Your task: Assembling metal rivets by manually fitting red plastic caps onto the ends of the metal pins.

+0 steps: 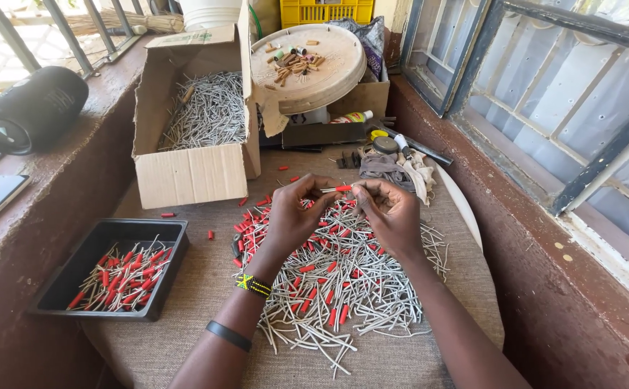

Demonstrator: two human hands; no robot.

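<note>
**Stick level between my fingertips**

My left hand (294, 216) and right hand (390, 212) pinch a thin grey stick with a red sleeve (343, 189), mid-frame, its long axis running left-right. Below, the stick pile (343, 288); black tray (62, 288) lower left, cardboard box (188, 173) just above.

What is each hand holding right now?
Left hand: pinching a thin grey stick with a small red tube.
Right hand: pinching the same stick's other end.

matt grey sticks (343, 288) with glossy red plastic caps (344, 189), rough woven cloth (185, 338) on the desk, plain cardboard box (192, 173), black plastic tray (77, 274)
</note>
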